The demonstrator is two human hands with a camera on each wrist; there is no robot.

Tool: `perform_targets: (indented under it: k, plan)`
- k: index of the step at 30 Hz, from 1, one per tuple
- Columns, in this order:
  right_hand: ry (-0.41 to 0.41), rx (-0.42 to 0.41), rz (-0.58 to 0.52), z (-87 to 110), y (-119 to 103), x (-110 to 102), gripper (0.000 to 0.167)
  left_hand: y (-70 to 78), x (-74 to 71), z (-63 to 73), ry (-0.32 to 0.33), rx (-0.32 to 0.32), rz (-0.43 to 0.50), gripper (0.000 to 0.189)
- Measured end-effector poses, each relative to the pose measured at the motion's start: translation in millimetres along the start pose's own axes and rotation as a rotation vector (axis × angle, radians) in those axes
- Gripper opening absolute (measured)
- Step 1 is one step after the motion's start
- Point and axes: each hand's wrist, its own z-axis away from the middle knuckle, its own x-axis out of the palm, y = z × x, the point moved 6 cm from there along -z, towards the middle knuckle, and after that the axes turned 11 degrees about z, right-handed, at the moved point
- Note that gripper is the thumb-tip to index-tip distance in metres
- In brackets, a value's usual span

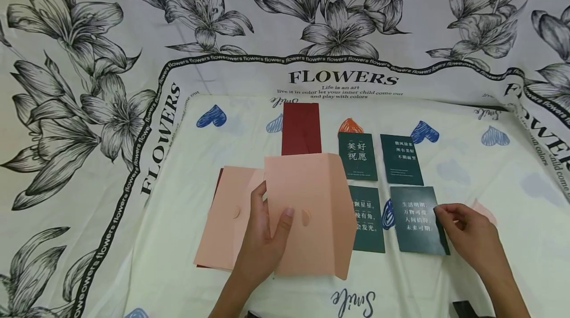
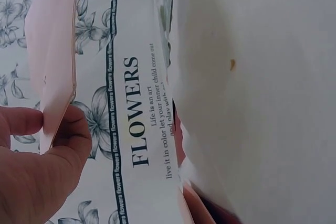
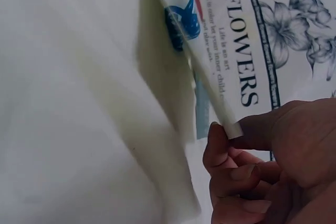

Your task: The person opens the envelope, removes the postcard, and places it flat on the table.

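Observation:
My left hand (image 1: 262, 246) holds a pink envelope (image 1: 299, 184) upright, thumb on its face and fingers behind. Its flap is unfolded to the right, and a small oval mark shows near the thumb. In the left wrist view the envelope (image 2: 52, 40) appears nearly edge-on between thumb and fingers. At the right, my right hand (image 1: 474, 236) pinches the edge of a dark green card (image 1: 416, 241) with white Chinese lettering. The right wrist view shows this card (image 3: 210, 82) as a thin pale edge between thumb and forefinger.
More pink envelopes (image 1: 215, 239) lie at the left, dark red edges beneath. A dark red envelope-like piece (image 1: 301, 127) lies behind. Green cards (image 1: 358, 172) (image 1: 404, 174) lie at the back; another card (image 1: 369, 241) is partly covered by the envelope. The flower-printed cloth (image 1: 240, 110) has creases.

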Motion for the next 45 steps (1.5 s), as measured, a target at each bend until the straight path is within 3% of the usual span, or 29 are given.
perform_targets:
  k: [5, 12, 16, 19, 23, 25, 28, 31, 35, 40, 45]
  plan:
    - [-0.041, 0.028, 0.021, -2.1, 6, 7, 0.045, 0.9, -0.3, -0.7, 0.012, -0.012, -0.027, 0.061]
    - [-0.055, 0.049, 0.058, -3.2, 9, 11, 0.046, 1.6, 3.9, -1.0, -0.015, -0.026, 0.027, 0.059]
    - [-0.025, 0.067, 0.083, -0.3, 6, 8, 0.045, 0.6, 6.1, -1.4, -0.021, -0.036, 0.034, 0.059]
    - [0.033, 0.033, 0.07, 6.7, -9, 1, 0.041, 0.0, 8.1, -1.6, -0.025, -0.038, 0.034, 0.058]
    - [0.108, -0.129, -0.064, 26.5, -55, -7, 0.026, -1.4, 13.5, -0.8, -0.032, -0.064, 0.053, 0.059]
    - [0.102, -0.237, -0.175, 39.6, -82, -9, 0.018, -2.9, 18.0, 0.0, -0.038, -0.084, 0.069, 0.06]
    - [0.016, -0.375, -0.366, 58.4, -117, -5, 0.025, -5.7, 27.0, 1.2, -0.057, -0.107, 0.078, 0.06]
    - [-0.115, -0.452, -0.538, 72.2, -142, 3, 0.033, -9.1, 37.9, 2.7, -0.094, -0.117, 0.067, 0.06]
    - [-0.223, -0.451, -0.657, 80.9, -160, 14, 0.031, -12.5, 49.7, 6.2, -0.135, -0.111, 0.024, 0.062]
    - [-0.23, -0.409, -0.685, 83.3, -166, 21, 0.028, -13.3, 54.4, 9.0, -0.151, -0.097, -0.032, 0.065]
    - [-0.205, -0.421, -0.682, 83.1, -168, 21, 0.029, -13.6, 53.5, 10.1, -0.185, -0.088, -0.05, 0.083]
